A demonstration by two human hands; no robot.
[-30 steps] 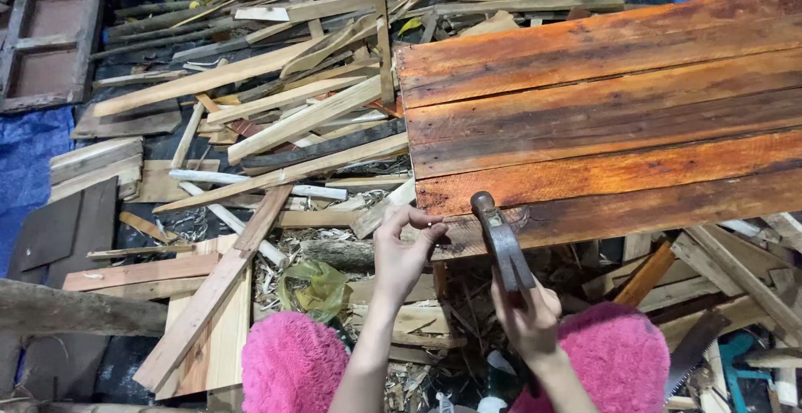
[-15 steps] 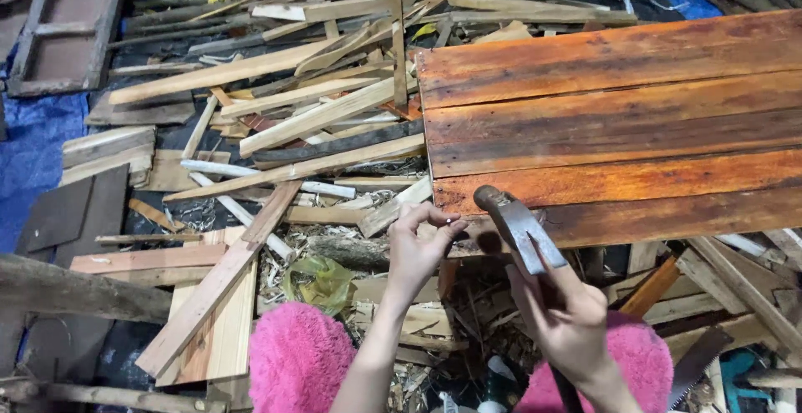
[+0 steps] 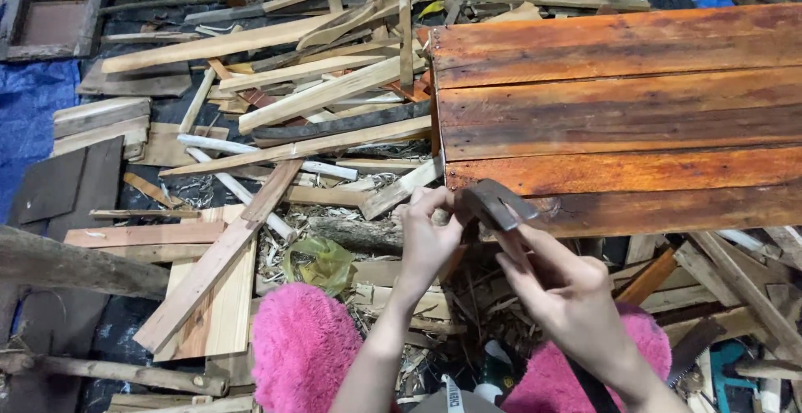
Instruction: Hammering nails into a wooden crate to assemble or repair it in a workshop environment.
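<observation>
The right hand [image 3: 568, 292] is gripping a hammer [image 3: 497, 204] high on its handle, close under the metal head, and the head is sitting right at the near left corner of the orange-stained plank panel [image 3: 618, 112]. The left hand [image 3: 430, 233] is pinching its fingertips together at that same corner, just left of the hammer head; it looks to be steadying something small, perhaps a nail, but the fingers are covering it, so I cannot tell what it is.

With the hammer this close to the fingertips, short, light taps squarely on the spot would be safest, with the pinching fingers kept low and to the side.

Below both hands, two fluffy pink slippers [image 3: 301, 346] are showing. Left of the panel, a heap of loose wood offcuts [image 3: 292, 104] is covering the ground, and beyond that heap a blue tarp [image 3: 29, 112] is peeking out.

The panel's right end is running out of view. The lower hammer handle is mostly hidden behind the right wrist.
</observation>
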